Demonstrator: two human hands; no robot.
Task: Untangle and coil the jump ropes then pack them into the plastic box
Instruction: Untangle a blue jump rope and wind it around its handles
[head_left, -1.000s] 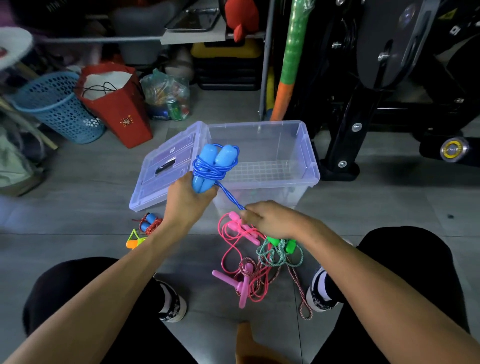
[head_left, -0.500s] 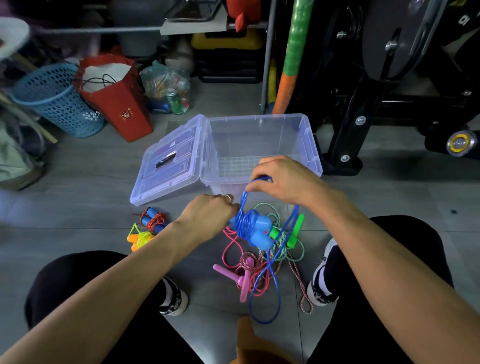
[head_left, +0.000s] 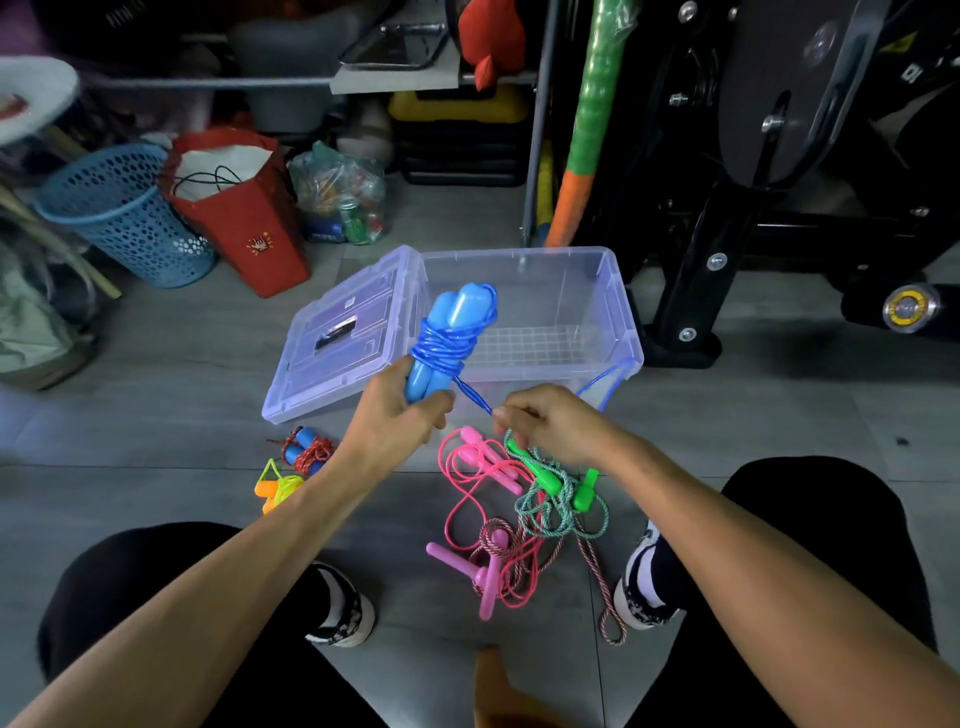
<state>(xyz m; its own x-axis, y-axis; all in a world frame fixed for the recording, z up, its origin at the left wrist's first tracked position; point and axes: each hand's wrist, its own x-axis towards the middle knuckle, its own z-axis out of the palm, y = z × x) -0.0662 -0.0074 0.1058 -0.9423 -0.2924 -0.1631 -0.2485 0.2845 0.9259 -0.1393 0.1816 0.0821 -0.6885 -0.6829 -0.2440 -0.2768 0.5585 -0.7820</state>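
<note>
A: Since half a second ago: left hand (head_left: 400, 410) has lifted the blue jump rope (head_left: 449, 338) from down by the floor pile to in front of the plastic box (head_left: 621, 306). Right hand (head_left: 545, 423) has dropped from above the bundle to lower right of it.

B: Grip state?

A: Left fingers wrapped round the bottom of the two blue handles, held side by side, tilted, tops toward the box. Cord is coiled round the middle of the handles. Right hand pinches the free cord just off the coil; a loose loop shows beyond that hand, near the box's right corner.

B: Box?

A: On the floor, open, lid (head_left: 343, 338) flipped out to the left. Nothing visible inside.

B: Other ropes?

A: Pink rope (head_left: 475, 470) and green rope (head_left: 550, 488) tangled on the floor under the right hand, with a twisted red-and-white cord (head_left: 597, 577) running through. Two small bundles left of the left wrist: red-corded with blue handles (head_left: 304, 452), yellow with orange handles (head_left: 275, 488).
</note>
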